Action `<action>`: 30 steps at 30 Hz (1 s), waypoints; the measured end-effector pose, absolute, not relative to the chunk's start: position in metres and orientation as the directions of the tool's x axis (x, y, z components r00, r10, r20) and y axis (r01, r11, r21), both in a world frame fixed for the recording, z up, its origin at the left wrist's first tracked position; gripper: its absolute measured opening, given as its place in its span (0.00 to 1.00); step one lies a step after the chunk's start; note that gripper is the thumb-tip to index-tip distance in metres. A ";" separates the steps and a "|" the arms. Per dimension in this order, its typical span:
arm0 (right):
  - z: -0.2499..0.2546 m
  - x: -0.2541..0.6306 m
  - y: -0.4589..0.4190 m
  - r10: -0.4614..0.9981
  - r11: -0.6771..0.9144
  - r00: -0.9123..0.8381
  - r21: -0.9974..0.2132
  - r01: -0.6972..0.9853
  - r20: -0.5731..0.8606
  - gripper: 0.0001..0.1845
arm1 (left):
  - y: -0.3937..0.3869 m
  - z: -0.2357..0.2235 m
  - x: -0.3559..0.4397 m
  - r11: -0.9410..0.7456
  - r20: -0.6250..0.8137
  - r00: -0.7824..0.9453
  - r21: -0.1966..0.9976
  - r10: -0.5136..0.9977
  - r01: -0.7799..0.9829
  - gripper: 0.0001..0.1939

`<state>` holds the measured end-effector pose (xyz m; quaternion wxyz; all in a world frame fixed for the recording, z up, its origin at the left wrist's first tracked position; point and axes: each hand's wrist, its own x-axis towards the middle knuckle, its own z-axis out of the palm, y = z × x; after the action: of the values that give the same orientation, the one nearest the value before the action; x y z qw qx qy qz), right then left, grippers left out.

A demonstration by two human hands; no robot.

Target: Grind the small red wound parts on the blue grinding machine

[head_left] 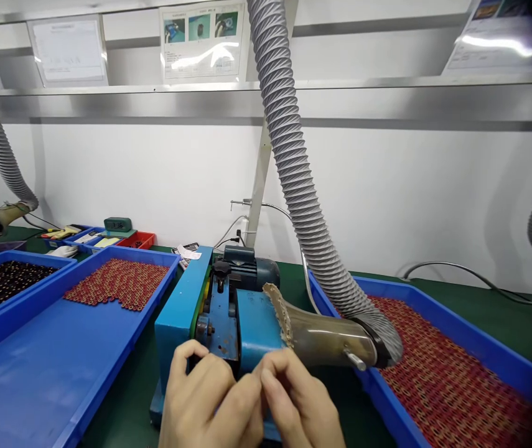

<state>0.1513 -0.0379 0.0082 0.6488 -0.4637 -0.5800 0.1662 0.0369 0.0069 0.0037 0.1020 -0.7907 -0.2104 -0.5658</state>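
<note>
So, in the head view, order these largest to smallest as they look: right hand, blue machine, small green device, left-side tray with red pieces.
1. Left-side tray
2. Blue machine
3. Right hand, enlarged by nearness
4. Small green device, farther back

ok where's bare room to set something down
Most room: near part of the blue tray left of the machine, bordered by its red pieces. Also the green tabletop strip between tray and machine. Crowded: left hand and right hand before the machine; the right tray, spread with more red pieces.
</note>
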 end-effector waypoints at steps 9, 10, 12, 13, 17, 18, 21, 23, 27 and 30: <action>0.010 0.174 -0.033 0.600 0.767 0.027 -0.584 0.266 0.799 0.13 | 0.006 0.010 0.035 -0.834 0.807 0.218 0.544 0.549 0.089 0.11; 0.010 0.175 -0.032 0.544 0.803 -0.016 -0.516 0.299 0.839 0.16 | 0.006 0.011 0.035 -0.824 0.795 0.231 0.563 0.561 0.063 0.11; 0.008 0.174 -0.031 0.434 0.831 -0.083 -0.363 0.422 0.897 0.15 | 0.008 0.010 0.034 -0.839 0.802 0.267 0.542 0.534 0.050 0.11; 0.007 0.172 -0.031 0.395 0.812 -0.102 -0.295 0.503 0.913 0.13 | 0.009 0.010 0.034 -0.865 0.819 0.291 0.498 0.494 0.065 0.11; 0.009 0.164 -0.037 0.568 0.602 0.075 -0.475 0.642 0.820 0.12 | 0.009 0.006 0.037 -0.942 0.923 0.286 0.175 0.259 0.288 0.12; 0.009 0.162 -0.039 0.680 0.547 0.151 -0.634 0.547 0.717 0.17 | 0.008 0.006 0.038 -0.931 0.939 0.268 0.116 0.217 0.347 0.12; 0.011 0.160 -0.041 0.870 0.433 0.195 -0.891 0.136 0.452 0.26 | 0.006 0.005 0.039 -0.906 0.955 0.215 0.103 0.205 0.410 0.13; 0.010 0.161 -0.041 0.828 0.486 0.259 -0.867 0.110 0.497 0.24 | 0.006 0.006 0.040 -0.915 0.945 0.172 0.204 0.276 0.348 0.13; 0.009 0.165 -0.037 0.611 0.691 0.201 -0.640 0.336 0.766 0.10 | 0.005 0.009 0.041 -0.878 0.871 0.138 0.448 0.471 0.168 0.11; 0.010 0.168 -0.034 0.556 0.770 0.076 -0.547 0.329 0.828 0.19 | 0.004 0.008 0.042 -0.835 0.822 0.147 0.542 0.550 0.094 0.11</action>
<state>0.1682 -0.0341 0.0104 0.6560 -0.3282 -0.6742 0.0862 0.0416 0.0038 0.0085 -0.1853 -0.7343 -0.2191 -0.6152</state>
